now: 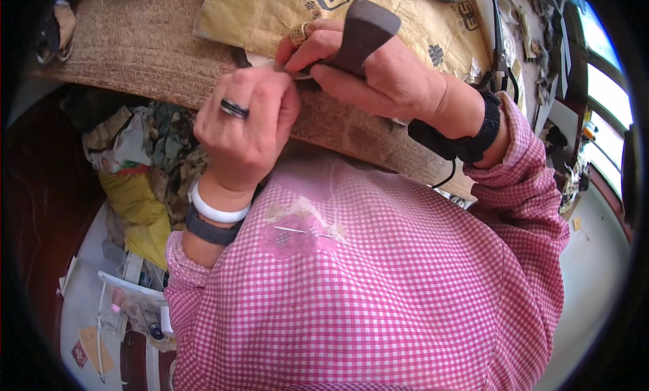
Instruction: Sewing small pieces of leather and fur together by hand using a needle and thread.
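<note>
A pink-and-white checked garment (378, 283) fills the lower centre, a needle (304, 231) lying across its worn patch. Above it, left of centre, the left hand (245, 117) is tightly curled, seeming to pinch a pale thin piece (258, 58) at upper centre. The right hand (389, 80), upper centre, is closed around a dark tool (366, 38), matt and smooth, its end flaring broad and blunt toward the upper edge. The tool's lower part disappears among the fingers; only slivers of the pale piece show, so its shape is unclear. Beyond lie a scuffed brown tabletop (145, 43) and, at the top, a creased yellow sack (250, 16), cut off by the frame.
</note>
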Tool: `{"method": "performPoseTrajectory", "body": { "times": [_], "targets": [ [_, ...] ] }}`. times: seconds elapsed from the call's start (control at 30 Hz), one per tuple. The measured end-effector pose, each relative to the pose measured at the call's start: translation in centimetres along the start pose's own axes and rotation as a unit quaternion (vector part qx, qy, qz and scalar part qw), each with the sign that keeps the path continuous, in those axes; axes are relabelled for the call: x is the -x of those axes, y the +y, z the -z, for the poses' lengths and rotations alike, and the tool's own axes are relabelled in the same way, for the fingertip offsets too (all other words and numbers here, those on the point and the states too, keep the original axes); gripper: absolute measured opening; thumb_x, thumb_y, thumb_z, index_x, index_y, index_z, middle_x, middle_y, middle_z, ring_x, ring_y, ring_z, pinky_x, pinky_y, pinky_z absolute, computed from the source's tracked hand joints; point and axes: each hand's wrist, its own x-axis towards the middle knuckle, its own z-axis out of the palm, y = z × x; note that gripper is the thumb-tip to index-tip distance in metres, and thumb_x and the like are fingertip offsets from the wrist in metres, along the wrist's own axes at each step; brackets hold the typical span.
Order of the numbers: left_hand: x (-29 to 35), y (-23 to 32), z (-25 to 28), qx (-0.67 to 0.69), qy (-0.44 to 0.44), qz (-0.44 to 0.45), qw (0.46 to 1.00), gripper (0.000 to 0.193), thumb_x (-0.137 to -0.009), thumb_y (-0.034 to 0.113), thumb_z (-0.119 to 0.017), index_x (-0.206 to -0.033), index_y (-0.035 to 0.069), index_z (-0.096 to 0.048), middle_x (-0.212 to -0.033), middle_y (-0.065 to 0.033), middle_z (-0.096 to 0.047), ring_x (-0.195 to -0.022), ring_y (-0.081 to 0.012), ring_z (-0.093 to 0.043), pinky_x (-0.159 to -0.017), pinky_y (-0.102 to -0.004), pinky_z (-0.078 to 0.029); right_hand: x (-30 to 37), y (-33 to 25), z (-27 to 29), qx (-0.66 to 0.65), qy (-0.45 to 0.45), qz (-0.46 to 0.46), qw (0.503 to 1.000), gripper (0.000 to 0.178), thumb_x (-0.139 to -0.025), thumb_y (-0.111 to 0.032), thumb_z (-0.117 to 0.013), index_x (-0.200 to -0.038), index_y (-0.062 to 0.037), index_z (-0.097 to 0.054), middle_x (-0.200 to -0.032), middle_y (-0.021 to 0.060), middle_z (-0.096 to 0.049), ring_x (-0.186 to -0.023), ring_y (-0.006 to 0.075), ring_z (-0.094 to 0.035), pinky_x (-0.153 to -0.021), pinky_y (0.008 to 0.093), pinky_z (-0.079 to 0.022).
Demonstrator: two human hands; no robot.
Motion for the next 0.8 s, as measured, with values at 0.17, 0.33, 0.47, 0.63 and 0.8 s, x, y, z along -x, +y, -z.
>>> {"method": "performPoseTrajectory", "body": {
  "times": [0.17,0.33,0.47,0.63,0.8],
  "targets": [
    [0.6,0.6,0.3,0.007,-0.011,-0.02,1.0,0.015,-0.082,0.007,-0.075,-0.096,0.005,-0.07,-0.094,-0.006,-0.066,-0.082,-0.0244,-0.066,-0.07,-0.0339,-0.056,-0.7,0.1,-0.2,0.023,0.017,0.007,1.0,0.016,-0.092,-0.01,-0.063,-0.105,-0.0023,-0.064,-0.101,0.0144,-0.066,-0.089,0.0351,-0.066,-0.078,0.0415,-0.053],
    [0.6,0.1,0.3,0.052,0.02,-0.001,0.998,0.019,-0.078,0.004,-0.076,-0.096,0.007,-0.069,-0.092,-0.0056,-0.067,-0.078,-0.0227,-0.067,-0.067,-0.0329,-0.056,-1.9,-0.2,-0.2,0.106,0.014,-0.016,0.994,0.021,-0.094,-0.025,-0.063,-0.103,-0.0062,-0.067,-0.096,0.0131,-0.066,-0.081,0.0366,-0.066,-0.07,0.0442,-0.053],
    [0.4,0.3,0.9,0.094,0.053,0.056,0.993,0.015,-0.08,0.001,-0.074,-0.092,0.007,-0.067,-0.086,-0.0056,-0.068,-0.072,-0.0216,-0.068,-0.063,-0.032,-0.056,-3.2,-0.4,-0.8,0.147,0.004,-0.058,0.987,0.025,-0.096,-0.033,-0.06,-0.102,-0.01,-0.067,-0.091,0.0132,-0.067,-0.078,0.0362,-0.066,-0.065,0.0457,-0.052],
    [0.2,0.1,2.5,0.13,0.065,0.1,0.984,0.013,-0.084,0.003,-0.073,-0.094,0.006,-0.065,-0.088,-0.0083,-0.069,-0.075,-0.0226,-0.068,-0.066,-0.031,-0.055,-4.8,-0.8,-1.2,0.169,0.007,-0.074,0.983,0.027,-0.098,-0.037,-0.056,-0.104,-0.0132,-0.066,-0.087,0.0142,-0.068,-0.077,0.0365,-0.066,-0.064,0.0471,-0.051],
    [0.4,-0.4,3.9,0.269,0.11,0.147,0.946,0.016,-0.089,0.005,-0.071,-0.1,0.0,-0.06,-0.093,-0.0107,-0.066,-0.081,-0.0211,-0.063,-0.075,-0.0314,-0.052,-6.1,-1.2,-0.6,0.19,-0.089,-0.186,0.96,0.032,-0.1,-0.043,-0.05,-0.106,-0.0152,-0.066,-0.086,0.016,-0.068,-0.078,0.0377,-0.067,-0.067,0.0469,-0.052]
  ]
}}
